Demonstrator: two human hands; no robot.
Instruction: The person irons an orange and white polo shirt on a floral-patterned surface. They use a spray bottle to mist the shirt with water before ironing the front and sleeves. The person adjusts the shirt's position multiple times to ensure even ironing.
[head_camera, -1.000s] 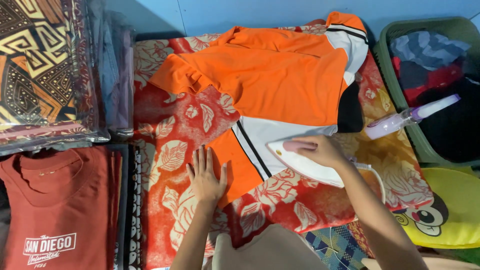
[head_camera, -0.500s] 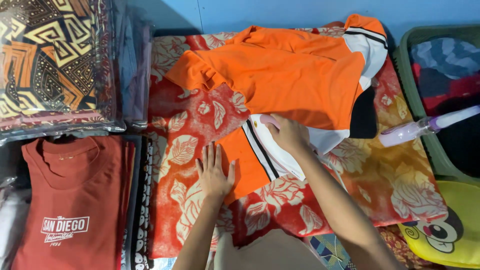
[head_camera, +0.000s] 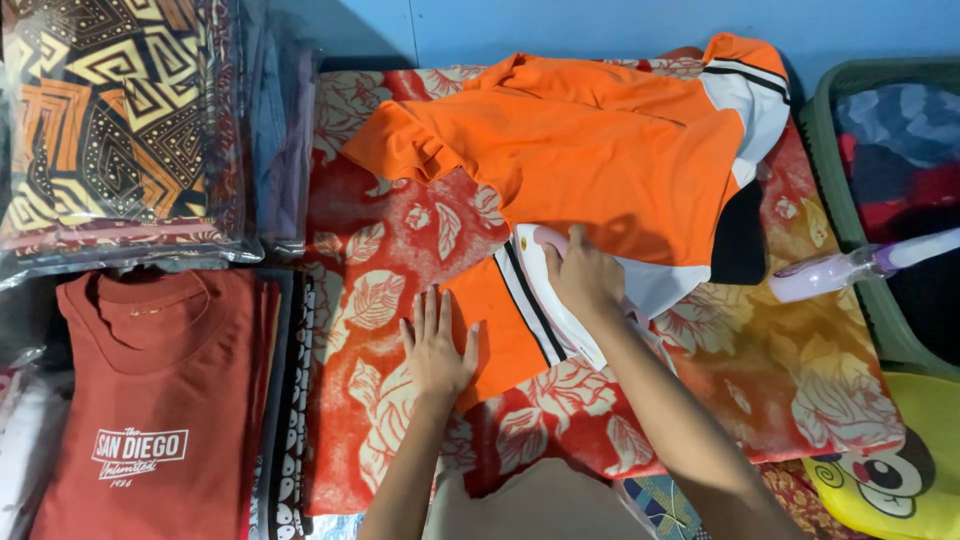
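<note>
An orange shirt with white and black side panels lies spread on a red floral cloth. My right hand grips the handle of a white iron that rests on the shirt's lower part, nose toward the far left. My left hand lies flat, fingers apart, pressing the shirt's lower left edge onto the cloth, just left of the iron.
A folded rust-red T-shirt tops a pile at the near left. Bagged patterned fabrics stack at the far left. A lilac spray bottle leans on a green basket of clothes at right. A yellow cartoon cushion sits near right.
My right hand has slid the iron leftward across the shirt's lower part, from the right side toward my left hand. The left hand stays flat in place. The view has shifted right.
</note>
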